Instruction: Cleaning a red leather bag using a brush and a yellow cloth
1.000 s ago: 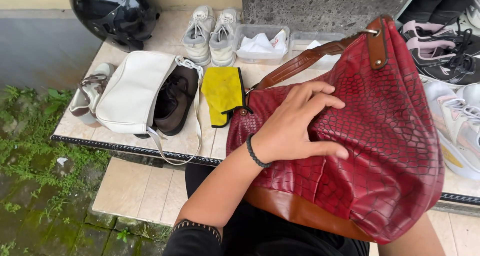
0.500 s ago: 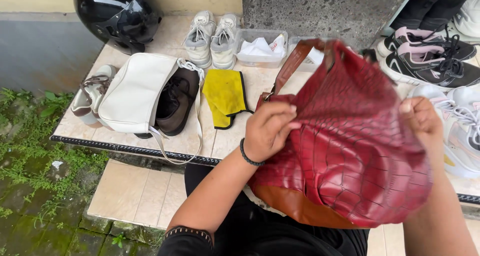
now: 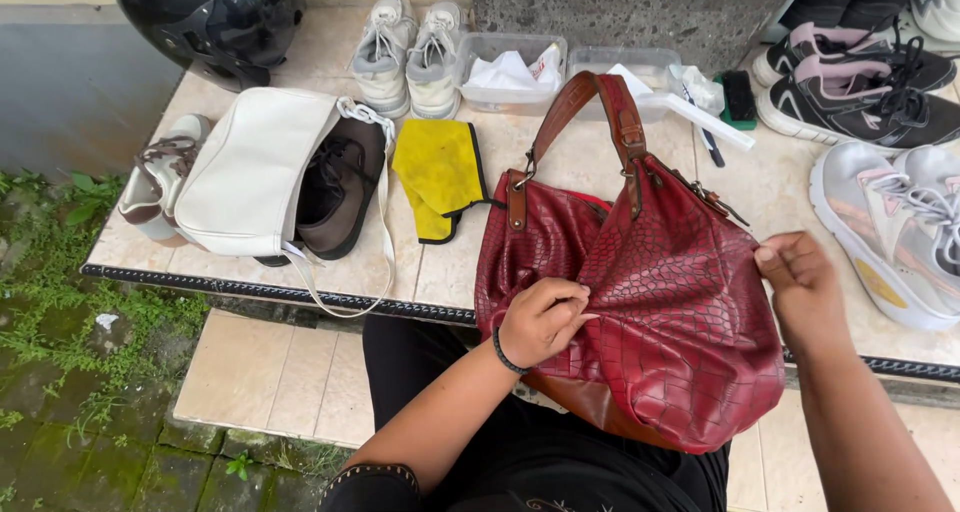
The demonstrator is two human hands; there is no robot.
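Note:
A red crocodile-pattern leather handbag [image 3: 660,302] with a brown strap [image 3: 590,102] stands upright, half on the tiled ledge and half on my lap. My left hand [image 3: 542,320] pinches the bag's front at its lower left, fingers closed on the leather. At the bag's right edge, my right hand [image 3: 800,282] grips the leather between thumb and fingers. A yellow cloth [image 3: 438,177] lies flat just left of the bag.
A white bag [image 3: 250,172] and a brown shoe [image 3: 340,187] lie to the left, a beige shoe [image 3: 155,177] beside them. A black helmet [image 3: 205,17], white sneakers [image 3: 410,52], two clear boxes [image 3: 512,67] and several more sneakers [image 3: 860,92] line the tiled ledge [image 3: 280,287].
The bag has been turned and set upright with its strap standing up. My left hand slid down to its lower front, and my right hand dropped to its right edge.

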